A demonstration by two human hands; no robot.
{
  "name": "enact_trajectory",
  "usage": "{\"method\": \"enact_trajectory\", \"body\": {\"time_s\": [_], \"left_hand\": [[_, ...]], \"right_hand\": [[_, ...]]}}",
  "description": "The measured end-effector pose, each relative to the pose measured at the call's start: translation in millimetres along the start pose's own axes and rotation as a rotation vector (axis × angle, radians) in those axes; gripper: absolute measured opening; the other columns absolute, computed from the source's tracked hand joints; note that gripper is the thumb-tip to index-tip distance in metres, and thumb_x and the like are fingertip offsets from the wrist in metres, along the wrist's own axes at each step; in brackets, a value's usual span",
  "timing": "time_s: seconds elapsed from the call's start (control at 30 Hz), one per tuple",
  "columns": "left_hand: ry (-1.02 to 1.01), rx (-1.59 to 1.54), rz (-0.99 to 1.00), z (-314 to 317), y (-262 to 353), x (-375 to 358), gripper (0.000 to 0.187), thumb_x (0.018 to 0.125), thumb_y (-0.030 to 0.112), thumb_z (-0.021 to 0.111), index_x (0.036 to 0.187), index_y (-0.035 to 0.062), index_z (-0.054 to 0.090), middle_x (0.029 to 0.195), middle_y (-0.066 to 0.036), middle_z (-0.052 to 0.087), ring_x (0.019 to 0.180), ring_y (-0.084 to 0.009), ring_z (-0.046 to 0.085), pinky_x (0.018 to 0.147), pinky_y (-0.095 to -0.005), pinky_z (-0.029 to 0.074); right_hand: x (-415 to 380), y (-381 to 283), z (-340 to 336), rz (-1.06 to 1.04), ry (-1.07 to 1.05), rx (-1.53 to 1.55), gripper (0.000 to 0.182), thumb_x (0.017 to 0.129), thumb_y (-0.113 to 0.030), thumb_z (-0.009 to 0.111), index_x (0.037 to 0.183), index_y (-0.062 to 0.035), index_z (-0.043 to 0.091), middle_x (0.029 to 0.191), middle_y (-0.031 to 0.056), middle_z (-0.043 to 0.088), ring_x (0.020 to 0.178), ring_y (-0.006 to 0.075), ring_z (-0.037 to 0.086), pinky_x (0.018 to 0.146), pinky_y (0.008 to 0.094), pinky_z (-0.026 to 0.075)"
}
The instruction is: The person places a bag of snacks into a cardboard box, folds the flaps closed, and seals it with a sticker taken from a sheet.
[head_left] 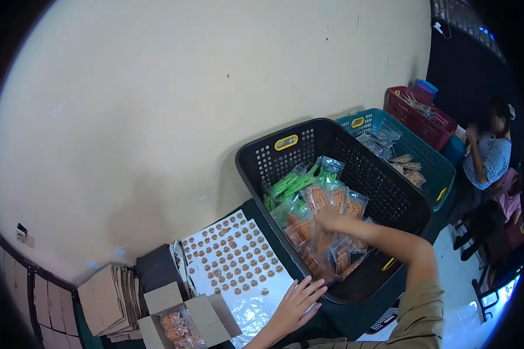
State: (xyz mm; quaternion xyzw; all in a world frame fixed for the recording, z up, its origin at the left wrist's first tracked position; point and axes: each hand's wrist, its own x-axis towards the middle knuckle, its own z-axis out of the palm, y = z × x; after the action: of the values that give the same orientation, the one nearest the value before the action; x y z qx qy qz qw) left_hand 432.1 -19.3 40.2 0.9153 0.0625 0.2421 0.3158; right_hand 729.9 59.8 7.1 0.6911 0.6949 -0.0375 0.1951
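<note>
My right hand (330, 220) reaches down into a black plastic basket (378, 180) among clear packets of orange sticks (317, 199). Its fingers are mostly hidden, so whether it grips a packet does not show. Packets of green sticks (291, 183) lie on the wall side of the same basket. My left hand (298, 303) is open, fingers stretched out and holding nothing, by the basket's near rim and the lower edge of a white sheet of round brown stickers (233, 256). Left of the sheet, an open cardboard box (201, 317) contains packets of orange sticks (180, 328).
A teal basket (434, 174) with more packets and a dark red basket (402, 110) stand beyond the black one. Folded cardboard (108, 299) is stacked at lower left, by the wall (157, 116). A person in a striped top (488, 163) is at the right, with another partly visible.
</note>
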Motion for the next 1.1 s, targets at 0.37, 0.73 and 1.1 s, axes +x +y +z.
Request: {"method": "enact_trajectory", "body": {"time_s": [0.37,0.73,1.1], "left_hand": [[0.141,-0.444,-0.122,-13,8,-15,0.051,0.079,0.013,0.064,0.126,0.0039,0.045,0.132,-0.014,0.043,0.128,-0.0301,0.033,0.104,-0.0421,0.025],[0.861,-0.84,-0.695,-41,-21,-108,0.043,0.085,0.018,0.063,0.117,0.0015,0.042,0.116,-0.01,0.052,0.104,-0.016,0.052,0.087,-0.0291,0.043],[1.533,-0.59,-0.712,-89,-35,-226,0.039,0.09,0.02,0.054,0.12,0.0009,0.038,0.107,-0.012,0.054,0.094,-0.0202,0.059,0.08,-0.0312,0.05]], "right_hand": [[-206,-68,-133,0.13,1.029,1.446,0.021,0.072,-0.017,0.073,0.078,-0.0001,0.063,0.075,0.0022,0.061,0.069,0.0089,0.057,0.06,0.0246,0.045],[-108,-261,-15,-0.19,0.467,1.796,0.022,0.087,-0.016,0.059,0.1,0.0004,0.054,0.077,0.0033,0.057,0.067,0.0091,0.053,0.058,0.0212,0.04],[64,-342,175,0.096,0.187,1.046,0.022,0.074,-0.014,0.062,0.091,-0.0015,0.058,0.091,0.0149,0.061,0.089,0.0304,0.058,0.077,0.0417,0.046]]}}
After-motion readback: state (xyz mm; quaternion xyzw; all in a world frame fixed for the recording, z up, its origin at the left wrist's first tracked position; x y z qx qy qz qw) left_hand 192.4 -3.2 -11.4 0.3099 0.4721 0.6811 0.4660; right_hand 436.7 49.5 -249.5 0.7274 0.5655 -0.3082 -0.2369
